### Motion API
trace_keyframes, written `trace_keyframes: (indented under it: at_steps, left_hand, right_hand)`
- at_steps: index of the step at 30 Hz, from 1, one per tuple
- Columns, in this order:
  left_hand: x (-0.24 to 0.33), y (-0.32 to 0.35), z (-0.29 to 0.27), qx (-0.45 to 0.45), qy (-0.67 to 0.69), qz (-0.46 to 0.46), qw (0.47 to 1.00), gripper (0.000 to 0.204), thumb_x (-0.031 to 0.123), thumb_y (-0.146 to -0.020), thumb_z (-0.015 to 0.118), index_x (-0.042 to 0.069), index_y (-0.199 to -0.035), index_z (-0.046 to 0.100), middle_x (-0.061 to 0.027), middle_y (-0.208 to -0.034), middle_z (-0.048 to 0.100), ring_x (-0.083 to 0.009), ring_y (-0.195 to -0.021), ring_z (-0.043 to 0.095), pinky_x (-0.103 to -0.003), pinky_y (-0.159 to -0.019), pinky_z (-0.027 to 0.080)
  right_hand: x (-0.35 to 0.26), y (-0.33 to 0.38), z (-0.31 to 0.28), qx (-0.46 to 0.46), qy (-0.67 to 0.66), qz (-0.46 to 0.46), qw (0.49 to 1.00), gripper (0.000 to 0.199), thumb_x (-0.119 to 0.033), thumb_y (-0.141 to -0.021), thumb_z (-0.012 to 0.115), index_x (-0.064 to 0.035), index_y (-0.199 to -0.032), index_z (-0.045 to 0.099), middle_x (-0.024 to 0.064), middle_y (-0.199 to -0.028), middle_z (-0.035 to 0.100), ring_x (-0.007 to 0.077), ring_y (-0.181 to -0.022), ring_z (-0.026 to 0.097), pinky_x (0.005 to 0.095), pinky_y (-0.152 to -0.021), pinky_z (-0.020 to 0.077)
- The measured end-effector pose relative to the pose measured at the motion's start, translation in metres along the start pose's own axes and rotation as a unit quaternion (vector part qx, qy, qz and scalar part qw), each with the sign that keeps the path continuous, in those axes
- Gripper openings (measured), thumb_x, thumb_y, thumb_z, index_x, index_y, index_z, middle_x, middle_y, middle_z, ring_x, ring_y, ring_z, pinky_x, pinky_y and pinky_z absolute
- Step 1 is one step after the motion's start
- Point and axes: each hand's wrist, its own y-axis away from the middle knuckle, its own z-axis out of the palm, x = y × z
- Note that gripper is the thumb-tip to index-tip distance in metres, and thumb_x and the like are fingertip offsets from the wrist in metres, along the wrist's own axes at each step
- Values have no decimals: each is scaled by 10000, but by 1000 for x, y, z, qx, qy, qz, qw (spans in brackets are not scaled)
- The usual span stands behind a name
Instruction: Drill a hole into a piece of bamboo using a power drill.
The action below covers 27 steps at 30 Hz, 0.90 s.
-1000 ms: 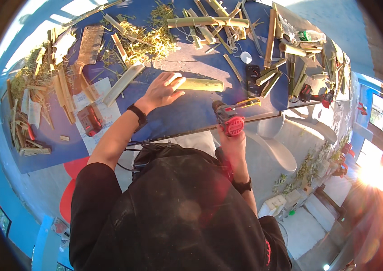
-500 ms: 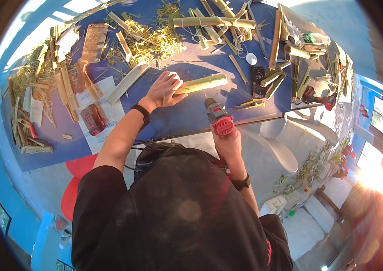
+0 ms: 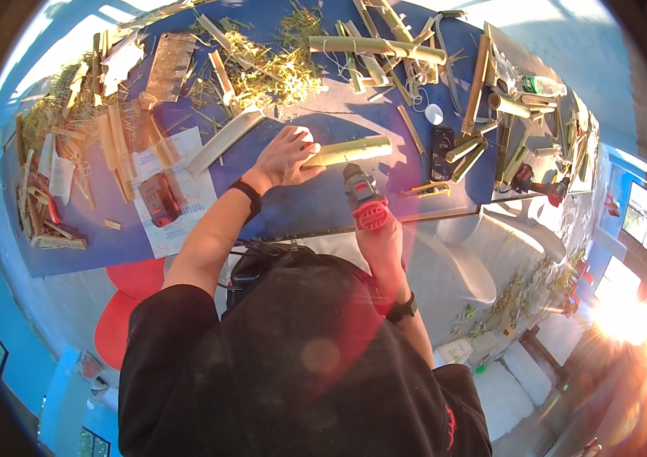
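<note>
My left hand (image 3: 287, 156) is wrapped round the left end of a green bamboo tube (image 3: 354, 150), which lies sideways on the blue table. In my right hand (image 3: 381, 242) is a red and grey cordless drill (image 3: 363, 196), gripped by its handle. The drill's front end points away from me, at the near side of the tube towards its right part. Whether the bit touches the bamboo is too small to make out. Left of my forearm lies a red and black battery pack (image 3: 161, 199) on a printed paper sheet (image 3: 194, 215).
Split bamboo strips, shavings (image 3: 285, 72) and a scraper-like board (image 3: 169, 67) cover the far left. At the right lie a phone (image 3: 442, 152), a yellow utility knife (image 3: 425, 190), cut bamboo tubes (image 3: 508, 105), a bottle (image 3: 543, 85) and a second power tool (image 3: 541, 184). A red stool (image 3: 121, 320) stands below.
The drill has come slightly closer to the bamboo tube, its front end now meeting the tube's near edge in view. The whole scene has shifted a little with my head.
</note>
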Motion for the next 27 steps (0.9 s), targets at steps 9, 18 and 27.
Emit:
trace_keyframes:
  at_steps: [9, 18, 27]
  left_hand:
    - [0, 2, 1, 1, 4, -10, 1000, 395, 321, -794, 872, 114, -1053, 656, -78, -1039, 632, -324, -1050, 616, -451, -985, 495]
    - [-1, 5, 3, -44, -9, -20, 999, 550, 370, -843, 823, 202, -1357, 723, -76, -1044, 611, -309, -1100, 605, -441, -1022, 482]
    - [-1, 3, 1, -42, -9, -25, 999, 497, 371, -838, 821, 200, -1301, 765, -74, -1037, 608, -311, -1100, 602, -442, -1024, 483]
  right_hand:
    - [0, -3, 1, 9, -8, -11, 1000, 242, -229, -869, 788, -98, -1046, 688, 202, -875, 748, 473, -875, 703, 527, -743, 549]
    - [-5, -4, -2, 6, -25, -27, 999, 230, -210, -879, 747, -97, -1073, 695, 205, -900, 748, 472, -891, 704, 516, -749, 557]
    - [-8, -7, -5, -16, -3, -9, 1000, 246, -216, -875, 747, -106, -1091, 703, 198, -914, 756, 468, -909, 707, 508, -767, 561]
